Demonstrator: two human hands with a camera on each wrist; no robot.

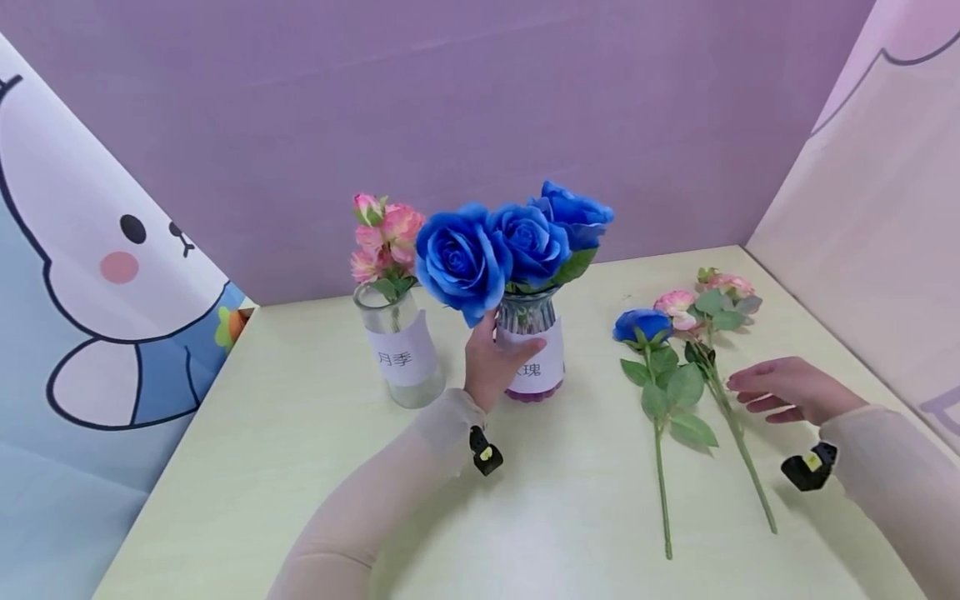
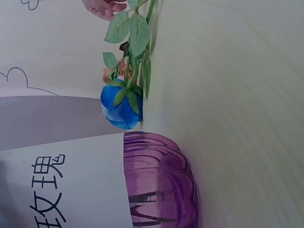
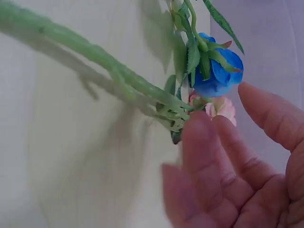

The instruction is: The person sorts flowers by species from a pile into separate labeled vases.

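Observation:
My left hand point(image 1: 495, 358) grips the labelled glass vase point(image 1: 534, 317), thumb across its paper label. Three blue roses point(image 1: 529, 242) stand in this vase, and its purple base point(image 2: 164, 185) shows in the left wrist view. On the right, my right hand point(image 1: 791, 390) hovers beside the stem of the pink flower point(image 1: 738, 429), fingers loosely bent and holding nothing. Left of that stem lies a single blue rose point(image 1: 643, 325) with green leaves. In the right wrist view, the fingers point(image 3: 202, 161) overlap the end of the pink flower's branching stem point(image 3: 95, 52).
A clear glass vase point(image 1: 427, 387) with a white label holds pink flowers point(image 1: 390, 237), left of the gripped vase. The pale table point(image 1: 262, 433) meets a purple backdrop point(image 1: 480, 100) behind, with a cartoon panel point(image 1: 97, 250) on the left and a pale panel point(image 1: 885, 217) on the right.

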